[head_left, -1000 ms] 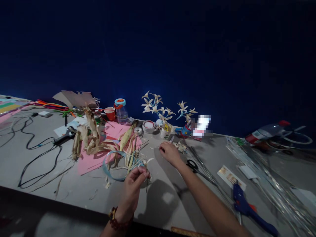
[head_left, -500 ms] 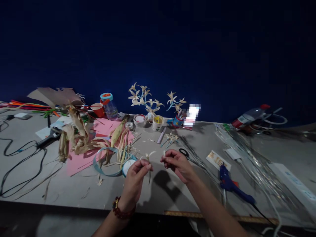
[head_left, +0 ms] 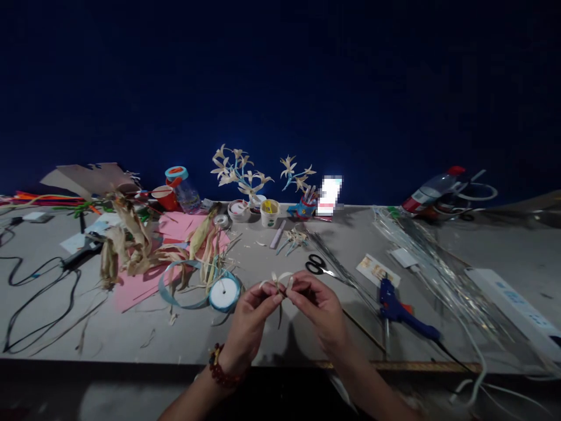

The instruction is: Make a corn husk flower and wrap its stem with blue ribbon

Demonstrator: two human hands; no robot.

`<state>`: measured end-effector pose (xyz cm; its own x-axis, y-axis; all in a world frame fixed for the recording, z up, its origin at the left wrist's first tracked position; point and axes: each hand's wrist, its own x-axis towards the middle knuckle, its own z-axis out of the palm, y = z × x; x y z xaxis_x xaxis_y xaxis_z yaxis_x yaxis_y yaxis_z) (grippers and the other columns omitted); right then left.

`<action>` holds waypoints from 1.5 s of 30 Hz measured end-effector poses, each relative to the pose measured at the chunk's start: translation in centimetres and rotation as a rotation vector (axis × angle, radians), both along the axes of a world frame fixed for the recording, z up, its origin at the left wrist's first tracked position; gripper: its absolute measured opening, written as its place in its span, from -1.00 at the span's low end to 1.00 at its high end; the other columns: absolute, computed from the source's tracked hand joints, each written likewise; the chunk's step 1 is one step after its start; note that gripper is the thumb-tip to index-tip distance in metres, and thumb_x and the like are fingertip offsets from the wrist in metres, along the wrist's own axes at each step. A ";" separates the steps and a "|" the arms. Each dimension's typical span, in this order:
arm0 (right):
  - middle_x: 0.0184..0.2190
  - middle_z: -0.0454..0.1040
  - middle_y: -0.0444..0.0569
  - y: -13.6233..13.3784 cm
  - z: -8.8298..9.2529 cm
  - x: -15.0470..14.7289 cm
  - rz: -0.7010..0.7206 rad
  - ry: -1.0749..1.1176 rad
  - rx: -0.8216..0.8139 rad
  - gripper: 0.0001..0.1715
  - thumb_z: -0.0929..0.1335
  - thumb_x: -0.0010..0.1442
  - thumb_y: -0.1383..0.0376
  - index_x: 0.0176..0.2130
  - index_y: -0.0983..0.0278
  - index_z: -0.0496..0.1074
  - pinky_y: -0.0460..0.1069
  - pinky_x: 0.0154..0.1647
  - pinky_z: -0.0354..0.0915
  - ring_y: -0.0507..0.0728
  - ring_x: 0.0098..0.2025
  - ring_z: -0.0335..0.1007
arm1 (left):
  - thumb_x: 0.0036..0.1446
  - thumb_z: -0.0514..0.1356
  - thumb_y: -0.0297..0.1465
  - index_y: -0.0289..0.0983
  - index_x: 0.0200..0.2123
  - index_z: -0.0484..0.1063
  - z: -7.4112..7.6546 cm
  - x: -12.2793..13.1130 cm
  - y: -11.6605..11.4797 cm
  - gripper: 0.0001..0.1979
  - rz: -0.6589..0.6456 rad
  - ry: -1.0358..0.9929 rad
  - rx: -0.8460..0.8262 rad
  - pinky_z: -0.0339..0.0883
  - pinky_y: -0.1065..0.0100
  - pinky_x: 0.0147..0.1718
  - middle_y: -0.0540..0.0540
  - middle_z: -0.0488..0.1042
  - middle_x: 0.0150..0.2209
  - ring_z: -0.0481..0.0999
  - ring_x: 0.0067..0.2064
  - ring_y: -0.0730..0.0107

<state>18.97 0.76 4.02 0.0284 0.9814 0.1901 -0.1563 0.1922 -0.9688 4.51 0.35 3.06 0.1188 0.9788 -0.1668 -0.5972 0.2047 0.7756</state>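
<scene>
- Left of the frame: dried husks [head_left: 135, 234] lie heaped on pink paper [head_left: 127, 295]
- Left of centre: a ribbon spool [head_left: 224, 292] lies flat, near the left hand, with a loop of blue ribbon [head_left: 164, 292] beside it
- Lower centre: the left hand [head_left: 250, 320] has its fingers curled in, thumb and fingertips pinching a small pale flower [head_left: 275, 278], its thin stem hanging below
- Just right of that: the right hand [head_left: 323, 313], also curled nearly closed, pinches a pale petal [head_left: 289, 283] against the flower's right side
- Right of centre: black-handled scissors [head_left: 315, 265] lie beyond the right hand
- Lower right: a blue glue gun [head_left: 403, 313] rests on the table
</scene>
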 end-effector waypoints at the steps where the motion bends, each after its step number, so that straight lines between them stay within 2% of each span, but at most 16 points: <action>1: -0.34 0.42 -0.07 -0.2 0.0 0.0 -0.010 -0.026 0.025 -0.83 0.49 0.13 0.25 -0.45 0.21 0.49 -0.02 -0.19 0.34 0.13 -0.22 0.39 | -0.08 0.48 -0.39 -0.28 -0.44 0.52 0.0 0.0 -0.1 -0.80 0.010 0.007 -0.003 0.34 0.34 -0.06 -0.07 0.57 -0.29 0.50 -0.18 0.36; 4: -0.33 0.43 -0.06 -0.7 0.2 0.2 -0.040 -0.140 0.108 -0.89 0.44 0.18 0.30 -0.40 0.20 0.48 -0.02 -0.25 0.37 0.13 -0.24 0.42 | -0.12 0.49 -0.35 -0.28 -0.46 0.51 0.3 0.1 -0.3 -0.76 0.027 0.019 -0.003 0.35 0.35 -0.10 -0.05 0.55 -0.33 0.49 -0.22 0.37; 6: -0.32 0.44 -0.05 -1.0 0.5 0.5 -0.126 -0.275 0.221 -0.93 0.41 0.21 0.37 -0.31 0.18 0.48 -0.02 -0.28 0.37 0.12 -0.28 0.42 | -0.12 0.49 -0.34 -0.28 -0.47 0.50 0.6 0.1 -0.4 -0.76 0.031 0.018 -0.001 0.36 0.35 -0.12 -0.04 0.53 -0.35 0.48 -0.25 0.38; 9: -0.30 0.47 -0.04 -1.1 0.8 1.5 -0.257 -0.579 0.508 -0.72 0.40 0.17 0.47 -0.15 0.14 0.46 0.04 -0.23 0.39 0.14 -0.28 0.42 | -0.09 0.48 -0.35 -0.28 -0.49 0.50 0.9 0.1 -0.5 -0.78 0.029 0.033 0.003 0.36 0.35 -0.13 -0.04 0.52 -0.35 0.47 -0.27 0.39; 12: -0.29 0.53 0.01 -0.8 1.1 2.4 -0.238 -0.884 0.730 -0.65 0.41 0.15 0.51 -0.10 0.16 0.47 0.10 -0.17 0.38 0.19 -0.24 0.42 | -0.06 0.46 -0.35 -0.28 -0.48 0.50 1.0 0.2 -0.6 -0.80 0.024 0.062 0.026 0.34 0.37 -0.12 -0.05 0.52 -0.34 0.46 -0.25 0.39; 15: -0.32 0.56 0.01 -0.4 1.4 2.7 -0.197 -1.005 0.786 -0.72 0.41 0.18 0.48 -0.13 0.18 0.49 0.12 -0.19 0.36 0.20 -0.27 0.42 | -0.04 0.45 -0.36 -0.28 -0.46 0.51 1.0 0.3 -0.7 -0.81 0.018 0.066 0.047 0.33 0.36 -0.10 -0.06 0.52 -0.34 0.46 -0.23 0.37; 18: -0.36 0.57 -0.02 -0.2 1.4 2.6 -0.184 -0.887 0.712 -0.76 0.40 0.19 0.48 -0.18 0.17 0.50 0.11 -0.18 0.35 0.18 -0.29 0.43 | -0.04 0.45 -0.37 -0.27 -0.46 0.51 1.1 0.2 -0.7 -0.82 0.018 0.052 0.035 0.32 0.33 -0.07 -0.07 0.53 -0.32 0.47 -0.21 0.35; 21: -0.35 0.57 -0.07 -0.3 1.3 2.2 -0.191 -0.556 0.464 -0.80 0.40 0.22 0.45 -0.23 0.15 0.50 0.08 -0.17 0.36 0.14 -0.29 0.47 | -0.05 0.45 -0.37 -0.28 -0.47 0.51 1.2 0.0 -0.6 -0.81 0.005 0.044 0.022 0.31 0.30 -0.07 -0.08 0.52 -0.33 0.48 -0.22 0.32; 24: -0.33 0.54 -0.06 -0.3 1.4 2.0 -0.125 -0.195 0.222 -0.91 0.42 0.22 0.37 -0.30 0.16 0.53 0.04 -0.19 0.36 0.15 -0.23 0.46 | -0.08 0.46 -0.37 -0.29 -0.49 0.53 1.2 0.0 -0.5 -0.82 -0.017 0.021 -0.022 0.30 0.32 -0.10 -0.09 0.52 -0.35 0.47 -0.25 0.34; 27: -0.33 0.44 -0.08 -0.1 1.6 1.6 -0.073 -0.029 0.161 -0.95 0.50 0.12 0.32 -0.36 0.15 0.57 0.00 -0.22 0.33 0.13 -0.22 0.38 | -0.09 0.46 -0.36 -0.29 -0.50 0.53 1.2 0.2 -0.4 -0.81 -0.039 0.005 -0.050 0.27 0.34 -0.12 -0.07 0.52 -0.38 0.45 -0.26 0.36; 33: -0.11 0.40 -0.03 0.6 1.3 0.6 -0.082 0.019 0.180 -0.95 0.54 0.07 0.28 -0.41 0.12 0.62 0.13 0.10 0.21 0.22 0.06 0.28 | -0.07 0.44 -0.38 -0.30 -0.52 0.53 1.7 0.8 -0.5 -0.84 -0.099 -0.001 -0.037 0.24 0.36 -0.18 -0.05 0.52 -0.46 0.43 -0.32 0.37; 39: -0.04 0.38 -0.02 0.9 0.1 0.0 -0.137 -0.029 0.243 -0.94 0.51 0.10 0.29 -0.36 0.09 0.63 0.18 0.12 0.20 0.25 0.08 0.26 | -0.07 0.41 -0.43 -0.31 -0.52 0.52 1.9 1.2 -0.7 -0.87 -0.126 -0.052 -0.051 0.24 0.37 -0.20 -0.03 0.50 -0.48 0.41 -0.35 0.40; 45: -0.10 0.39 -0.03 1.0 -0.6 0.1 -0.204 -0.072 0.317 -0.91 0.49 0.10 0.34 -0.37 0.12 0.61 0.16 0.08 0.22 0.23 0.05 0.28 | -0.04 0.39 -0.46 -0.32 -0.51 0.53 1.8 1.3 -0.8 -0.90 -0.134 -0.067 -0.041 0.24 0.37 -0.19 -0.03 0.51 -0.47 0.42 -0.34 0.40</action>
<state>19.02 1.72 3.43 0.1929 0.8489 0.4920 -0.0172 0.5043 -0.8634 5.80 -0.48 4.89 0.2603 0.9460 -0.1932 -0.6126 0.3165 0.7243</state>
